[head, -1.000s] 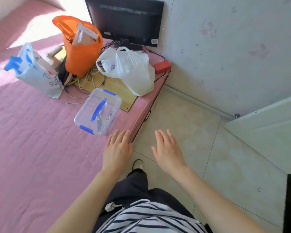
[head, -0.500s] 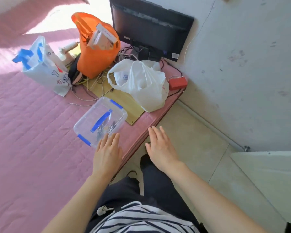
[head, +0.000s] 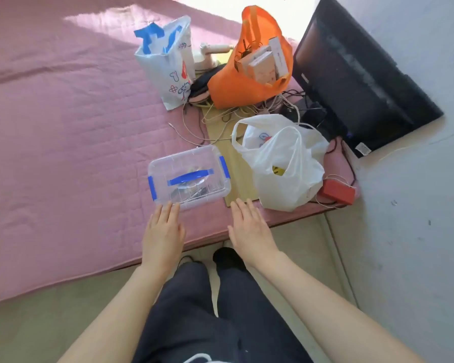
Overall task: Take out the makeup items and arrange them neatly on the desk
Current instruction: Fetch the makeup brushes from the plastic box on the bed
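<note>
A clear plastic box (head: 189, 176) with a blue handle and blue side clips lies closed on the pink quilted surface (head: 63, 153). Small dark and silvery items show through its lid. My left hand (head: 163, 234) hovers flat with straight fingers, its fingertips at the box's near edge. My right hand (head: 249, 229) is also flat and open, just right of the box's near corner, holding nothing.
A white plastic bag (head: 283, 163) sits right of the box, with a red block (head: 337, 192) beyond it. Behind stand an orange bag (head: 233, 82) with small boxes, a white-and-blue bag (head: 168, 61), tangled cables (head: 220, 119) and a black monitor (head: 357, 82). Tiled floor (head: 312, 247) lies below.
The view has swung so the box lies straight ahead. Both hands have moved forward over the pink surface, and my left fingertips now reach the box's near edge.
</note>
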{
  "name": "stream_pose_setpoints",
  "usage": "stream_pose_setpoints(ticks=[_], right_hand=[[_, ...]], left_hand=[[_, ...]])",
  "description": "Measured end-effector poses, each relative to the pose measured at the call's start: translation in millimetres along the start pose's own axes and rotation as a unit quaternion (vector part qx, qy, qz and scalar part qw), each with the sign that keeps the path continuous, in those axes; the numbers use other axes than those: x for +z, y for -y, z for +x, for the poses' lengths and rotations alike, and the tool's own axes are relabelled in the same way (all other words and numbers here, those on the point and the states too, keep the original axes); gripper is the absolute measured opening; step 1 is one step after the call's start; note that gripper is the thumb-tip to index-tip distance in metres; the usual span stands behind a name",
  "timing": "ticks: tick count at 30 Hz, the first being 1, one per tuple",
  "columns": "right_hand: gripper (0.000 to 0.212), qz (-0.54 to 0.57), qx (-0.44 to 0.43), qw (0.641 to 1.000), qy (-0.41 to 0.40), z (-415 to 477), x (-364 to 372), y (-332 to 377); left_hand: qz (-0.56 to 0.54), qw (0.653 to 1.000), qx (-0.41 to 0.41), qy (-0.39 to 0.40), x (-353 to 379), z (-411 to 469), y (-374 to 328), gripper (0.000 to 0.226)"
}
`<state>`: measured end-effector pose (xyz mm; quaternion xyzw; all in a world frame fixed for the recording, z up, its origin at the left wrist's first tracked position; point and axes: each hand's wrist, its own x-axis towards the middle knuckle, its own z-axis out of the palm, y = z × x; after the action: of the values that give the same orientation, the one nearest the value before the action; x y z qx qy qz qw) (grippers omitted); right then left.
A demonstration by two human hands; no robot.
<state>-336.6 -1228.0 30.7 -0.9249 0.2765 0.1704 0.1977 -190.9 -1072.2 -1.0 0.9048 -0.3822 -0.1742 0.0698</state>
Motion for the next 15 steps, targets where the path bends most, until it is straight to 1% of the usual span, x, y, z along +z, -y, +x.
stream_pose_setpoints(ticks=[2, 6, 9, 11, 15], right_hand=[[0.058, -0.016, -0.019, 1.0, 0.011, 19.5, -1.4, -8.6], [0.058, -0.027, -0.036, 0.999, 0.028, 53.7, -1.1, -20.7], [0.059, -0.017, -0.03, 0.999, 0.035, 84.8, 4.2, -28.0], [0.059, -0.01, -0.022, 0.999, 0.04, 106.7, 10.4, -31.2], [0.058, 0.048, -0.008, 0.998, 0.039, 149.0, 28.4, -32.9]], left_hand=[[-0.008, 0.999, -0.042, 0.008, 8.8, 6.7, 1.5, 0.053], [-0.037, 0.992, -0.106, 0.05, 19.8, 21.8, 8.9, 0.055], [-0.084, 0.983, -0.15, 0.067, 30.9, 40.7, 24.3, 0.055], [-0.147, 0.966, -0.198, 0.076, 39.8, 56.8, 37.2, 0.053], [-0.263, 0.91, -0.31, 0.079, 51.1, 90.8, 56.1, 0.049]])
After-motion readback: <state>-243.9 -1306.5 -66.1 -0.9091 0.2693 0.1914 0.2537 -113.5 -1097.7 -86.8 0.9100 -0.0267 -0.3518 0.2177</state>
